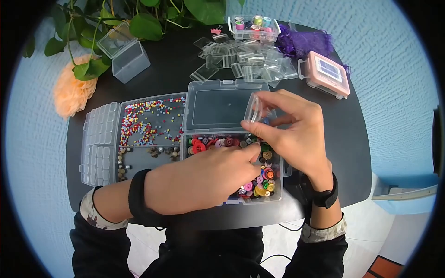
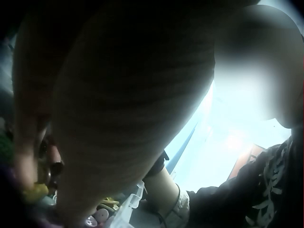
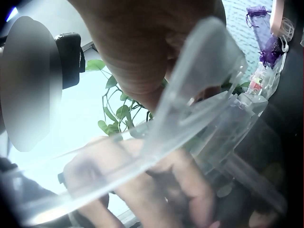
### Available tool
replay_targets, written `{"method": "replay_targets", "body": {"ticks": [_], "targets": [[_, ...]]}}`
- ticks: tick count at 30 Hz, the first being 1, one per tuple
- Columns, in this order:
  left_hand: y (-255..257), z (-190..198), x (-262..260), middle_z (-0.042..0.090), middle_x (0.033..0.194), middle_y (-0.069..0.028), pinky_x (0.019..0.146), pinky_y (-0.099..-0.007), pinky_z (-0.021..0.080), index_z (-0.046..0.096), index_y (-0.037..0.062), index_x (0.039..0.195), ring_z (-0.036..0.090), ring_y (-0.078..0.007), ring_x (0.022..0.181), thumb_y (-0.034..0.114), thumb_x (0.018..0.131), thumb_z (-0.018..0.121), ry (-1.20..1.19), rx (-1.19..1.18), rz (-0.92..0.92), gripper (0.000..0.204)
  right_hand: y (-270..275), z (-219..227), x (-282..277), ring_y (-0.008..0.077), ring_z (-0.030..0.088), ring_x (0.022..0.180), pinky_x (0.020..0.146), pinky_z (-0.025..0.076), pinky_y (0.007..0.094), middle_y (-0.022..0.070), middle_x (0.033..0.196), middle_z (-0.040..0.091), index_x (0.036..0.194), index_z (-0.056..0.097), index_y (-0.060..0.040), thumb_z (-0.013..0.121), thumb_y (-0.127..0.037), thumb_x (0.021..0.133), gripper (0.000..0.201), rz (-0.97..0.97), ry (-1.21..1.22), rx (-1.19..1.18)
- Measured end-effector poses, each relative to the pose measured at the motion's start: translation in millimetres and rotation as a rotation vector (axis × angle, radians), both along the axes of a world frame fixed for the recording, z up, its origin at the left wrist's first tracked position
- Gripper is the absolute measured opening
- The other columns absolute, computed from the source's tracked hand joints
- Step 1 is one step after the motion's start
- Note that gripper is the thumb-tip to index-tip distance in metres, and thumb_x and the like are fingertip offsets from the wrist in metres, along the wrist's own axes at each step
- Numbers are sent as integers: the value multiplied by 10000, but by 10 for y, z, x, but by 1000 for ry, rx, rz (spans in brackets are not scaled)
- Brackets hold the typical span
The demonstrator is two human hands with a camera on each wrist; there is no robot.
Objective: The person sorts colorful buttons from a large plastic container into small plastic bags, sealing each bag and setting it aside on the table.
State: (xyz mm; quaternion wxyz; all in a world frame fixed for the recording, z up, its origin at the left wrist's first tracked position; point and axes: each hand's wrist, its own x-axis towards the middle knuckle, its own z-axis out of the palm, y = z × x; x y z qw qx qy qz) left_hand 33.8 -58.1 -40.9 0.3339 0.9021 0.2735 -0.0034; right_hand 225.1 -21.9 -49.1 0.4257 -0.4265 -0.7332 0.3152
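My left hand (image 1: 204,178) reaches down into an open clear box (image 1: 278,187) full of mixed buttons (image 1: 248,186). In the left wrist view, a finger touches a yellow button (image 2: 36,193), with the thumb side apart from it and other fingertips hidden. Over the box's right side, my right hand (image 1: 299,132) pinches a small clear plastic bag (image 1: 251,109) between thumb and fingers. Its mouth stands open toward the left, and something blue shows behind the plastic. The clear plastic (image 3: 204,61) is blurred close up in the right wrist view.
Left of the button box lies a divided case with small colored beads (image 1: 139,125) and brown beads (image 1: 121,164). Behind are clear bags (image 1: 250,58), a tub of spools (image 1: 254,28), a pink-lidded box (image 1: 327,74), purple mesh (image 1: 306,42), and an open clear box (image 1: 131,61) beneath plant leaves.
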Motion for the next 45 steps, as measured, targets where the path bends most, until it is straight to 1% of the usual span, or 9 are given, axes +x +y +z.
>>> {"method": "replay_targets", "body": {"ticks": [4, 9, 13, 16, 22, 29, 31, 38, 45], "targets": [[-53, -23, -66, 548, 1058, -145, 796, -434, 518, 609, -17, 1004, 622, -354, 860, 3, 782, 670, -119, 105, 30, 231, -13, 8, -14, 108, 641, 818, 636, 586, 248, 64, 854, 657, 1075, 714, 15, 850, -35, 689, 412, 0, -2, -4], [21, -134, -85, 643, 842, -160, 761, -415, 518, 672, -41, 845, 636, -348, 830, -1, 777, 668, -165, -8, 156, 79, -11, 0, -25, 163, 652, 688, 584, 557, 274, 116, 825, 665, 1039, 703, 46, 807, 9, 674, 381, -1, 65, 20], [123, 136, -128, 697, 821, -159, 714, -389, 533, 715, -26, 870, 666, -329, 785, 24, 787, 692, -158, 99, 128, 100, -31, 24, -12, 109, 633, 787, 639, 575, 245, 67, 852, 656, 1084, 709, 25, 853, -35, 685, 428, 22, 10, 15], [73, 411, -170, 716, 796, -152, 653, -360, 535, 735, -13, 915, 687, -297, 713, 64, 793, 726, -105, -4, 285, 144, -35, 26, -13, 121, 634, 770, 640, 569, 249, 75, 849, 658, 1088, 706, 27, 851, -28, 680, 437, 52, 4, 29], [29, 646, -242, 708, 743, -108, 575, -273, 486, 746, 1, 892, 664, -186, 611, 67, 776, 765, -333, 50, 506, 135, -53, 26, -25, 192, 663, 769, 627, 545, 288, 121, 865, 677, 1057, 692, 35, 810, 19, 673, 402, 115, 30, 26], [126, 581, -191, 677, 708, -87, 559, -274, 454, 739, -4, 878, 582, -166, 562, 58, 793, 746, -480, -3, 607, 106, -94, 18, -58, 184, 660, 752, 598, 514, 277, 101, 850, 672, 1027, 696, 22, 812, 23, 672, 373, 165, 14, 22], [173, 530, -211, 674, 720, -92, 570, -288, 454, 739, -2, 885, 594, -175, 601, 70, 796, 738, -473, 128, 545, 114, -102, 28, -72, 178, 651, 727, 597, 511, 274, 97, 829, 664, 1021, 704, 7, 819, 13, 676, 364, 158, 6, 18], [192, 518, -244, 665, 721, -97, 585, -295, 457, 741, 1, 894, 601, -185, 631, 69, 786, 730, -373, 96, 545, 127, -106, 18, -85, 160, 645, 710, 584, 507, 263, 91, 809, 660, 1009, 708, 6, 833, -1, 681, 351, 141, 4, 48], [158, 570, -191, 656, 685, -73, 496, -240, 400, 738, -12, 889, 548, -88, 537, 39, 767, 763, -353, -73, 726, 134, -121, -5, -112, 166, 634, 693, 600, 524, 281, 103, 806, 654, 1013, 704, 23, 829, 6, 683, 354, 176, 58, -21]]}}
